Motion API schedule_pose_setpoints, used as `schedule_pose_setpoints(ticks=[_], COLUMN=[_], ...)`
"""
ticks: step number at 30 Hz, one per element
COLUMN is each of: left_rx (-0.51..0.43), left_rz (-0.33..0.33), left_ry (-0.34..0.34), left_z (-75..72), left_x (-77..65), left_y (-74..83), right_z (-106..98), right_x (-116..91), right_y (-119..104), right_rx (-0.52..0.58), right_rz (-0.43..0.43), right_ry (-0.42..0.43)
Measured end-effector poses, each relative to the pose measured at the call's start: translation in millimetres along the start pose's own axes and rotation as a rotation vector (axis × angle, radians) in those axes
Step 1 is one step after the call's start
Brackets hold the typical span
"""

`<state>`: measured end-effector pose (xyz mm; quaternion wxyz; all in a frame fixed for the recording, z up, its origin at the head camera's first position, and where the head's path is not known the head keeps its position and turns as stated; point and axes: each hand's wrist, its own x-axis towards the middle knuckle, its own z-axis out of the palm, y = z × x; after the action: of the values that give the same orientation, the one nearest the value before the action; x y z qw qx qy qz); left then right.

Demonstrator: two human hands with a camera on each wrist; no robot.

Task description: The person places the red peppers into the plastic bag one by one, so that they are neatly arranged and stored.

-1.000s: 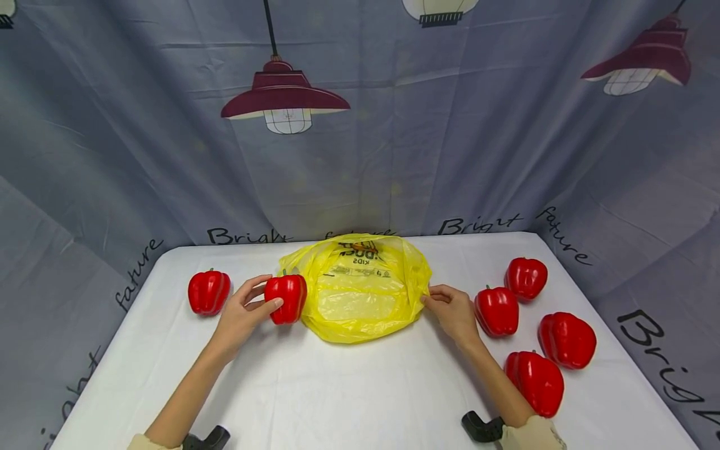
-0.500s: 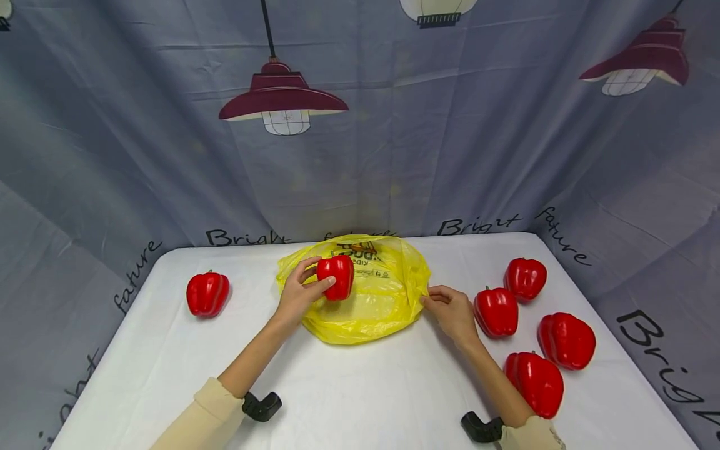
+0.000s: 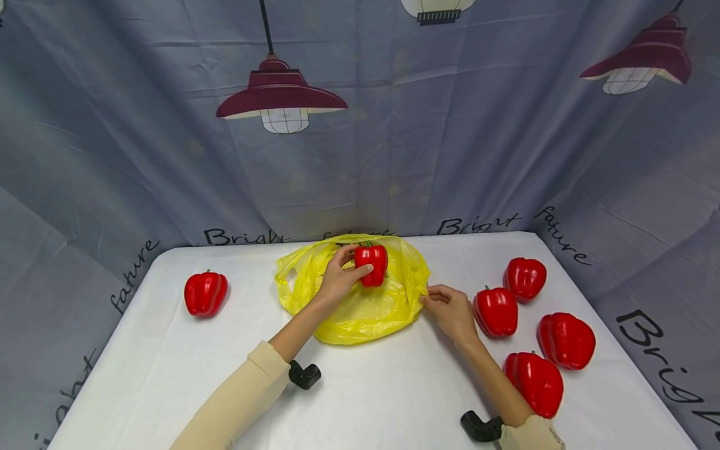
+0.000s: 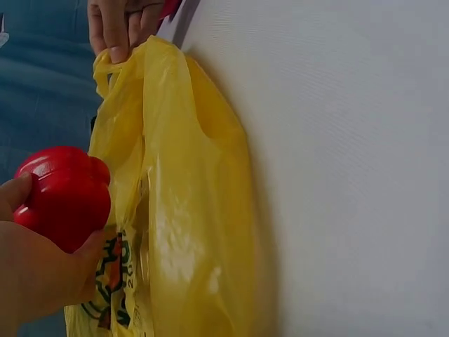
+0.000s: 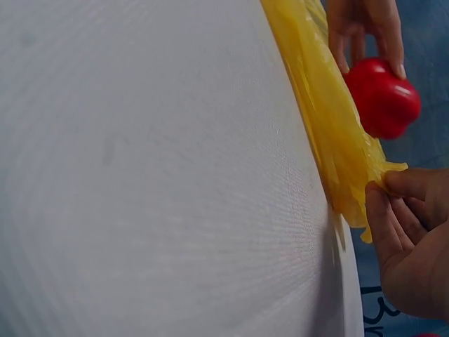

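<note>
A glossy red bell pepper (image 3: 372,264) is gripped between the thumb and fingers of my left hand (image 3: 340,279), above the mouth of a yellow plastic bag (image 3: 360,322). The left wrist view shows the same pepper (image 4: 66,200) beside dark print on the bag. My right hand (image 3: 452,312) pinches the bag's right edge between thumb and fingertips. In the right wrist view the pinched yellow plastic (image 5: 384,175) bunches at the fingertips of the right hand (image 5: 421,239). The bag lies spread on the white table, its opening towards me.
One red pepper (image 3: 205,294) sits alone at the table's left. Several more peppers stand at the right, the nearest to my right hand being this pepper (image 3: 495,311); another pepper (image 3: 534,382) lies partly behind my right forearm. A printed grey curtain (image 3: 360,169) hangs behind the white table (image 3: 371,400).
My left hand has carried the pepper to the right and away from me, from the bag's left side to over its middle. My right hand has kept its pinch on the bag's edge.
</note>
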<state>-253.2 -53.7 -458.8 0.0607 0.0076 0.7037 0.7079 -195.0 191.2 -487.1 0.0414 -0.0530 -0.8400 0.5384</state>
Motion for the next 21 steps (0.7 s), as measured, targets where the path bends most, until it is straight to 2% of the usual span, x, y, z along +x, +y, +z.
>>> schedule_pose_setpoints(ticks=[6,13,21], left_rx=[-0.008,0.039,0.056], left_rz=[0.0,0.01,-0.017], left_ry=[0.043,0.099,0.126], left_z=[16.4,34.6,43.2], left_x=[16.6,30.0,39.2], left_y=[-4.4,-6.9,-12.9], right_z=[0.1,-2.4,-2.6], right_x=[0.6,1.3,1.6], right_y=[-0.1,-0.2,-2.0], right_rx=[-0.002,0.011,0.014], right_rz=[-0.003,-0.012,0.02], right_ry=[0.0,0.001,-0.011])
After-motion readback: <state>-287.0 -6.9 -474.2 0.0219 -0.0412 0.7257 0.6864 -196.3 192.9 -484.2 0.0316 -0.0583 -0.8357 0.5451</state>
